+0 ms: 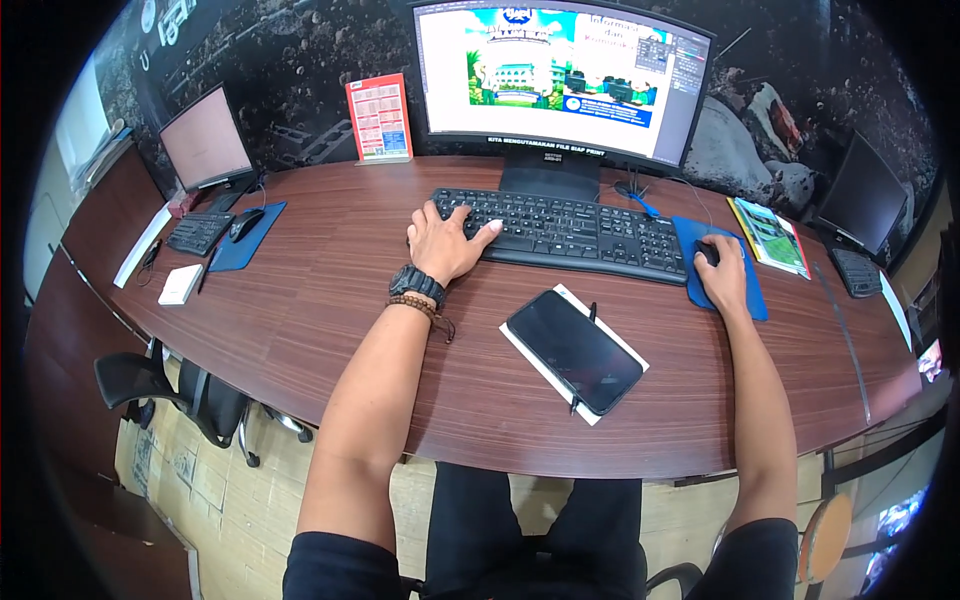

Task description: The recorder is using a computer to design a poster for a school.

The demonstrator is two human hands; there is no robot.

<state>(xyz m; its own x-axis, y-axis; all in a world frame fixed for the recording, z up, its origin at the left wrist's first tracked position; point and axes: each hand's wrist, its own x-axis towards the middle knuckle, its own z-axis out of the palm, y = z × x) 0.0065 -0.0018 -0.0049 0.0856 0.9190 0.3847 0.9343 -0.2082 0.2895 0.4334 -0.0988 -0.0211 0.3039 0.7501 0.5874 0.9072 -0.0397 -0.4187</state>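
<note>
My left hand [444,244] rests on the left end of a black keyboard [570,228], fingers spread over the keys. A black watch and a beaded bracelet circle that wrist. To the right, my right hand [722,274] is wrapped over a black computer mouse [706,252] on a blue mouse pad [752,298]. Behind the keyboard stands a curved monitor [560,70] showing a colourful layout with a building picture. Between my forearms a black phone [575,350] lies on a white notepad [512,332], with a pen [574,404] partly hidden under it.
A red and white desk calendar [380,118] stands left of the monitor. Farther left are another monitor [206,140], keyboard [200,232] and small white box [180,286]. Booklets [770,238] and a dark monitor [864,194] stand right. An office chair [140,380] sits below the desk.
</note>
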